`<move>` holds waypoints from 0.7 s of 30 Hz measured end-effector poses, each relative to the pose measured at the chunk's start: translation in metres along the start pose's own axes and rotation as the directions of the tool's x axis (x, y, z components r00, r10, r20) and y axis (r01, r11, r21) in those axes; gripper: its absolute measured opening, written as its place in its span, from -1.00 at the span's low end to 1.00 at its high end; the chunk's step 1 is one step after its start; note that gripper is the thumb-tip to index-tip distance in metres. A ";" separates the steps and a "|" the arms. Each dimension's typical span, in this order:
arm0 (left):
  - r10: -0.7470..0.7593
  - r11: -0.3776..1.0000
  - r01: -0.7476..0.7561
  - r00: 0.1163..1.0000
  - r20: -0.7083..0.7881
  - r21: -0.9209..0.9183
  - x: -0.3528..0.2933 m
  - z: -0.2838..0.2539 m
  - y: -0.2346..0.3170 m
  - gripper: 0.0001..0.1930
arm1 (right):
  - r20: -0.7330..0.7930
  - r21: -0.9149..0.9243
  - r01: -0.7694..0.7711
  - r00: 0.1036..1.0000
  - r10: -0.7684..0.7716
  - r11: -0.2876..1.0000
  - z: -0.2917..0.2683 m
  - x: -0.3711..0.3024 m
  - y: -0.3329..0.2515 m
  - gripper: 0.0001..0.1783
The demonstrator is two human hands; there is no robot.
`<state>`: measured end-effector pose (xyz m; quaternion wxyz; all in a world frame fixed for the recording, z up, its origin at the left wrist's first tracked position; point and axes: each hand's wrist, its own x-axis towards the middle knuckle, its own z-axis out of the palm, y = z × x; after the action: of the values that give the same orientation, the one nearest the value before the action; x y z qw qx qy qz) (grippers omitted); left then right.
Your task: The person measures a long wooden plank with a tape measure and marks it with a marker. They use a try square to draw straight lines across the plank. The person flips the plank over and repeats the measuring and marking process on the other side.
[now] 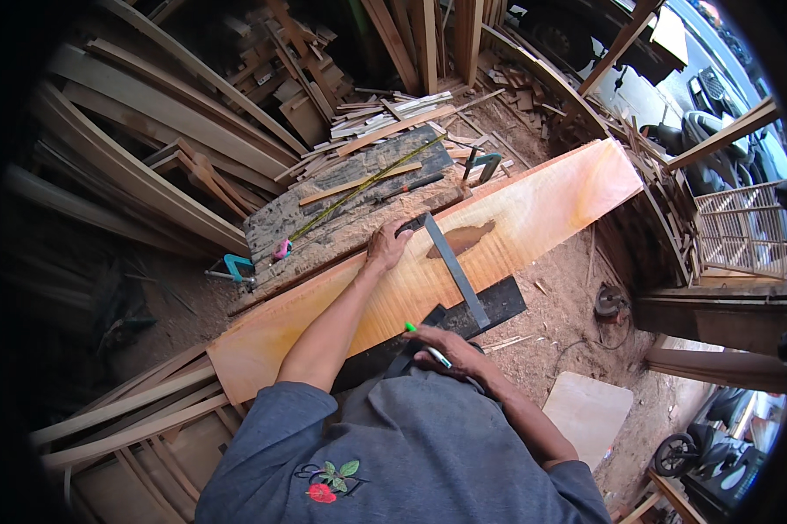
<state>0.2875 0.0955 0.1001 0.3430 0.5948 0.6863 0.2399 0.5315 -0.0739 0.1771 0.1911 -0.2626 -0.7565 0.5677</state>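
Observation:
A wide, pale orange wooden plank (pixel 546 214) with a dark knot lies slantwise in front of me. Across it rests a try square, its steel blade (pixel 459 275) reaching from the far edge to the near edge. My left hand (pixel 386 246) closes on the square's dark stock (pixel 412 225) at the plank's far edge. Close to my body, my right hand (pixel 450 351) is closed around a marker (pixel 439 358) with a green end and white barrel. That hand is near the plank's front edge, apart from the blade.
Beyond the plank is a worn workbench (pixel 345 196) with a yellow tape measure (pixel 282 250), wood strips and teal clamps (pixel 236 267). Long boards (pixel 166 113) lean at left. A power tool (pixel 610 303) with a cord lies on the sawdust-covered floor at right. Motorbikes (pixel 716 131) stand outside.

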 end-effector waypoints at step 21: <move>0.032 0.999 -0.032 0.995 -0.091 0.010 -0.007 0.004 0.001 -0.58 | -0.214 0.274 -0.281 0.914 0.343 0.920 -0.058 -0.029 -0.002 -0.46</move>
<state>0.2916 0.0889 0.0992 0.3051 0.5956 0.6926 0.2694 0.5884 -0.0481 0.1958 0.2240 -0.4276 -0.5996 0.6383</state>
